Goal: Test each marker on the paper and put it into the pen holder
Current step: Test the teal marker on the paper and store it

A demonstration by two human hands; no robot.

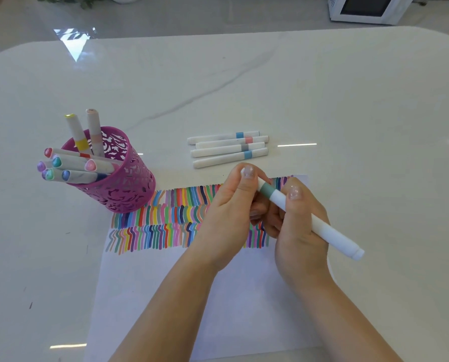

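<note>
Both hands hold one white marker (pixel 312 223) with a grey-green band above the striped part of the paper (pixel 165 283): the left hand (pixel 228 218) grasps the end beyond the band, and the right hand (pixel 299 231) grasps the barrel, thumb just beside the band. The pink perforated pen holder (pixel 124 189) stands at the paper's far left corner with several markers in it. Four white markers (pixel 228 150) lie side by side on the worktop (pixel 348 100) just beyond the paper.
</note>
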